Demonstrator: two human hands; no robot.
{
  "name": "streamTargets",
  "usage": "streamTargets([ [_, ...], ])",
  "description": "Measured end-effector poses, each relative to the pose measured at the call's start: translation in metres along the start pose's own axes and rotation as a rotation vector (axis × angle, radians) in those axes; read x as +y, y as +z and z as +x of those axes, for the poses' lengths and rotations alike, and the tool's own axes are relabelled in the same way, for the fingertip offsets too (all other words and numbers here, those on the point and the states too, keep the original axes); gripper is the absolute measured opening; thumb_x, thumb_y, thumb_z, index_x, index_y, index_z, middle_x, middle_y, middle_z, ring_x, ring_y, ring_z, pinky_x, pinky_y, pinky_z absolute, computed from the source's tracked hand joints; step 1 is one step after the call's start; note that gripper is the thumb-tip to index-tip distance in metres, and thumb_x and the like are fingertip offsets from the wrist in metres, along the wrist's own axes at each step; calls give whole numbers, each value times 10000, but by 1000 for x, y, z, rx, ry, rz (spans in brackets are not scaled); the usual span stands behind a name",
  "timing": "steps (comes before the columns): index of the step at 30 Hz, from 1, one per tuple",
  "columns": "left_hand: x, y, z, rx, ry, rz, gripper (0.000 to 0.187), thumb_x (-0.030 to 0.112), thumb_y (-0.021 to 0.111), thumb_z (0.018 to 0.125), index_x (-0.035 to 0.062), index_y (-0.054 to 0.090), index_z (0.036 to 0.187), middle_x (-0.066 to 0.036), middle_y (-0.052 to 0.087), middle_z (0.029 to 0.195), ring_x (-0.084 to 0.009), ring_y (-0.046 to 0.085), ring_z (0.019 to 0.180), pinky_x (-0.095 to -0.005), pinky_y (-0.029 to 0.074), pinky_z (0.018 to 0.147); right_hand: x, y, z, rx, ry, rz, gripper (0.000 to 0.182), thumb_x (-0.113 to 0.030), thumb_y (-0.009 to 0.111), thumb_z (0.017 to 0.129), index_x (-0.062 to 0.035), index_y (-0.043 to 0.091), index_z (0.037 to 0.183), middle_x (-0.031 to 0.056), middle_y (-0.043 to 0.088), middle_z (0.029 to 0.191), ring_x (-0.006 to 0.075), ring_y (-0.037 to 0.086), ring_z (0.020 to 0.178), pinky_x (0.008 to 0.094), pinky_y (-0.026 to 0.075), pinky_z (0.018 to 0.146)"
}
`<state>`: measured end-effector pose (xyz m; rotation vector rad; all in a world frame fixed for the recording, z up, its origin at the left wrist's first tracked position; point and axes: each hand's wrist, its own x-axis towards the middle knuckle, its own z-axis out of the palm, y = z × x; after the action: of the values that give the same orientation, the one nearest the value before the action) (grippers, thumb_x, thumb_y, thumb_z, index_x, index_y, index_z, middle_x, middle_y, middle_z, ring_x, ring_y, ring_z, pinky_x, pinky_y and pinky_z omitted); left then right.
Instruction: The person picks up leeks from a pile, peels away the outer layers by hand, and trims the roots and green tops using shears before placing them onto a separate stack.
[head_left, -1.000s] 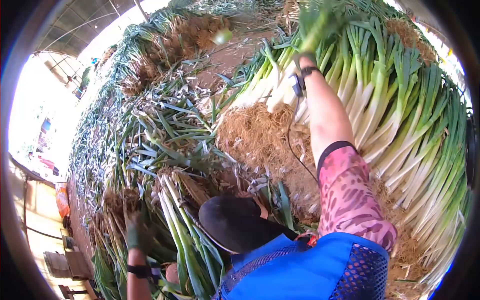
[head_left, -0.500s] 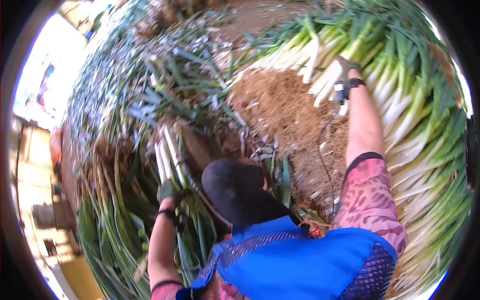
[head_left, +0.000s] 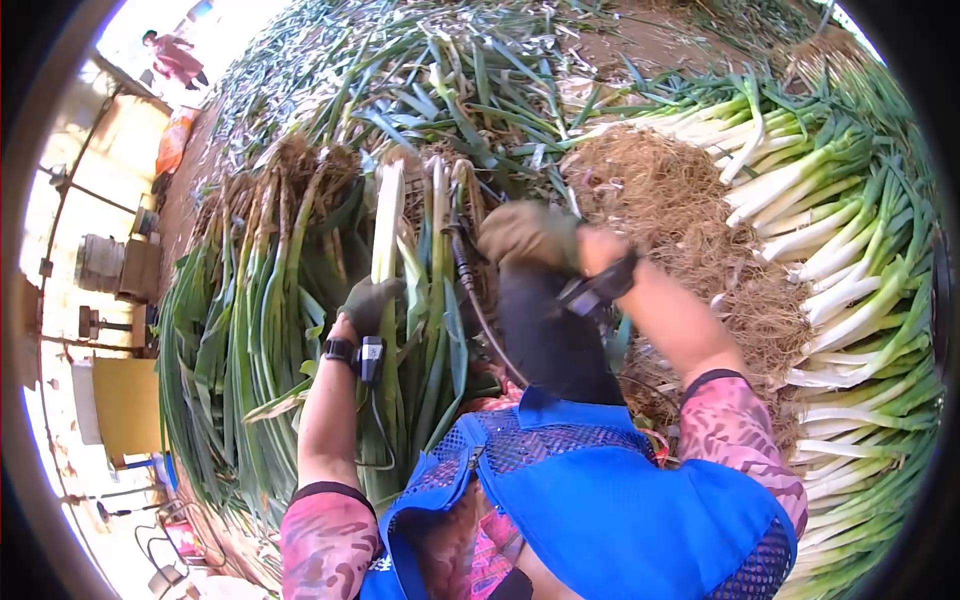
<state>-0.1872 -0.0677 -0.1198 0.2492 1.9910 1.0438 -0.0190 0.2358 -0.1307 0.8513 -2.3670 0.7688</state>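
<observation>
My gloved left hand (head_left: 370, 305) is closed round a leek (head_left: 388, 225), its white shaft and roots pointing away from me and its green leaves hanging toward my body. My right hand (head_left: 525, 235), also gloved, is to the right of that leek and apart from it, above my dark-clothed leg. Motion blur hides whether its fingers hold anything. Between the hands stand more leeks (head_left: 440, 210) with pale shafts. Untrimmed leeks (head_left: 270, 260) with brown, soil-covered roots lie left of my left hand.
Cleaned leeks (head_left: 830, 260) fan out along the right side, beside a heap of cut brown roots (head_left: 660, 190). Leaf scraps (head_left: 400, 90) cover the ground ahead. A dark cable (head_left: 475, 290) runs near my right hand. Another person (head_left: 175, 58) is far off at the upper left.
My right hand has moved left from the cleaned leeks to the middle. My left hand now grips one thick-shafted leek where several thinner ones showed before. The view has shifted too.
</observation>
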Motion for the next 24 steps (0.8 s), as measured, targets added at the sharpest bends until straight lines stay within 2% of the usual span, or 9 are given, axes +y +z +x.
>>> streamTargets([
  [1, 0, -10, -10, 25, 44, -15, 248, 231, 646, 822, 15, 629, 941, -75, 624, 735, -173, 590, 608, -316, 487, 556, -9, 43, 17, -45, 89, 159, 211, -182, 710, 751, -110, 711, 949, 110, 697, 999, 281, 648, 913, 357, 544, 780],
  [3, -11, -28, -22, -3, 120, -163, 235, 216, 642, 832, 10, 624, 943, -70, 623, 738, -168, 590, 614, -311, 489, 564, -7, 126, 49, -365, 924, 294, 196, -173, 668, 806, -114, 694, 992, 100, 701, 885, 254, 668, 732, 363, 527, 653],
  [5, -14, -44, -36, -8, 148, -222, 217, 201, 639, 837, 10, 622, 939, -66, 621, 749, -169, 594, 626, -309, 492, 572, 16, 186, 49, -461, 739, 76, 309, -335, 641, 833, -77, 697, 995, 158, 696, 986, 295, 675, 819, 386, 534, 694],
  [8, -2, -52, -69, -31, 142, -274, 206, 183, 625, 849, 8, 624, 956, -69, 631, 794, -171, 609, 668, -303, 506, 604, 8, 205, 66, -92, 1519, 327, 468, -388, 715, 757, -12, 689, 1034, 237, 678, 1058, 319, 678, 957, 399, 543, 780],
  [9, -5, -56, -69, -38, 169, -262, 208, 180, 614, 861, 4, 627, 970, -81, 647, 831, -173, 622, 702, -299, 516, 629, 28, 238, 58, 146, 1653, 165, 545, -402, 784, 679, 18, 697, 1016, 224, 699, 992, 309, 683, 968, 401, 542, 807],
  [13, -16, -63, -59, -18, 202, -218, 214, 171, 582, 860, 9, 629, 991, -84, 656, 865, -177, 632, 741, -309, 541, 635, 93, 276, 17, -53, 1514, 378, 393, -294, 764, 675, -1, 711, 932, 174, 704, 851, 270, 667, 733, 392, 545, 695],
  [16, -26, -67, -47, 12, 191, -223, 226, 193, 594, 850, 14, 629, 983, -79, 648, 849, -179, 630, 730, -305, 549, 634, 63, 235, 47, 67, 1621, 571, 413, -308, 781, 662, 4, 716, 925, 165, 704, 870, 254, 654, 730, 371, 539, 682],
  [20, -24, -67, -46, 21, 214, -223, 232, 198, 595, 859, 7, 628, 985, -81, 644, 836, -182, 631, 712, -304, 551, 638, 66, 260, 53, 35, 1659, 262, 391, -366, 759, 712, -46, 730, 935, 120, 708, 936, 233, 655, 823, 359, 524, 757],
  [24, -25, -71, -56, 93, 280, -257, 239, 205, 600, 874, -4, 619, 989, -93, 638, 822, -192, 631, 693, -315, 545, 631, 58, 236, 65, 22, 1464, 471, 465, -394, 754, 689, -35, 712, 982, 115, 701, 932, 222, 644, 797, 389, 507, 755],
])
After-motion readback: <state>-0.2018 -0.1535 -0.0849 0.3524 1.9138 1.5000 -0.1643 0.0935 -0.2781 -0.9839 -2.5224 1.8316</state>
